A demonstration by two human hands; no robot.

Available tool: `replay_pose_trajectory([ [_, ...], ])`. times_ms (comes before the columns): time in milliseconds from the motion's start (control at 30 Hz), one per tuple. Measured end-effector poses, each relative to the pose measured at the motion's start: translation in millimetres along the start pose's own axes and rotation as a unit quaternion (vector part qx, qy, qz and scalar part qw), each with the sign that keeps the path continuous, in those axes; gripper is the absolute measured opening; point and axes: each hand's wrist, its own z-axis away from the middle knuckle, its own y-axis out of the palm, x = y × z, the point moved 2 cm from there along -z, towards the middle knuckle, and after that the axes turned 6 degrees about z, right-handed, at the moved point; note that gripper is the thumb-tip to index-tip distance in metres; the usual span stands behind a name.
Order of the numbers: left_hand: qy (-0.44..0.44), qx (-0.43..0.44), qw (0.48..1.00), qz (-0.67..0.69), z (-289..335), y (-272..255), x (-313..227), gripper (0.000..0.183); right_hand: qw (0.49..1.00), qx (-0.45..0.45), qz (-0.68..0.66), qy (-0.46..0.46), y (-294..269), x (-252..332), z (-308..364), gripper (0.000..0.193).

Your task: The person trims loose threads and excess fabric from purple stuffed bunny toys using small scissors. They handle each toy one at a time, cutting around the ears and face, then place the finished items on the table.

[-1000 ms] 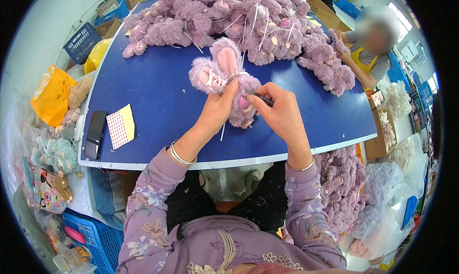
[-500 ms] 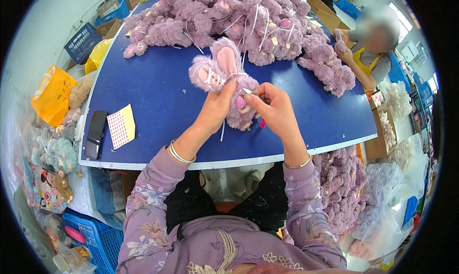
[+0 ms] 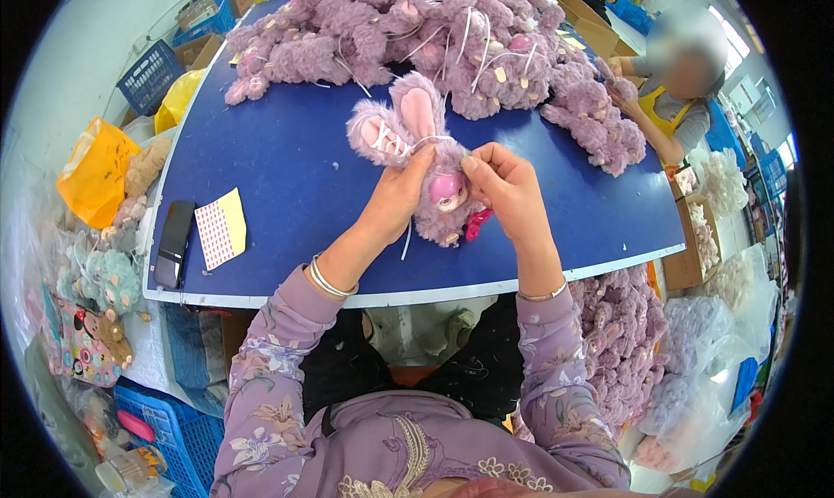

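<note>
A lilac plush rabbit (image 3: 432,204) with long pink-lined ears is held above the blue table. My left hand (image 3: 395,189) is closed round the side of its head, its thumb below the ears. White cord crosses one ear and the forehead, and a loose end hangs below. With thumb and fingertips together, my right hand (image 3: 506,185) pinches the fur at the other side of the head. The pink, shiny face shows between both hands. A magenta piece (image 3: 477,223), perhaps a bow, sticks out at the toy's side. No metal tool shows in my right hand now.
More lilac plush toys (image 3: 417,37) with white cords lie heaped across the far table (image 3: 287,142). A black phone (image 3: 175,245) and a sticker sheet (image 3: 221,229) lie at left. Another person (image 3: 673,107) handles plush at the far right. A blue crate (image 3: 169,428) stands at lower left.
The pointed metal tool in my right hand has gone from sight, and the fingers now pinch the fur. The rabbit has shifted slightly, showing more of its face and the magenta piece.
</note>
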Motion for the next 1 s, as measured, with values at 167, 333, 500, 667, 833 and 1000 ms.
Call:
replay_pose_trajectory([
  [167, 0.004, 0.003, 1.000, -0.004, -2.3, -5.3, 2.4, 0.042, 0.965, -0.031, 0.252, -0.068, 11.0, 16.5, 12.3, 0.022],
  [333, 0.001, 0.000, 1.000, -0.026, 0.7, -1.6, -1.7, 0.043, 0.928, -0.061, 0.357, -0.091, 16.3, 30.2, 17.8, 0.025],
  [500, 0.026, -0.010, 0.999, -0.027, -1.3, -0.9, 0.9, 0.042, 0.927, -0.059, 0.362, -0.078, 16.4, 32.8, 19.0, 0.027],
  [667, 0.031, -0.011, 0.999, -0.042, -0.6, -1.0, 1.4, 0.042, 0.914, -0.071, 0.390, -0.082, 17.6, 37.0, 21.3, 0.026],
  [833, 0.024, -0.001, 0.997, -0.068, -0.6, -5.6, 2.7, 0.041, 0.905, -0.087, 0.409, -0.080, 19.8, 36.8, 22.5, 0.026],
  [1000, 0.025, -0.017, 0.998, -0.057, 0.2, -3.1, -1.2, 0.042, 0.947, -0.058, 0.309, -0.062, 16.0, 22.1, 14.2, 0.024],
])
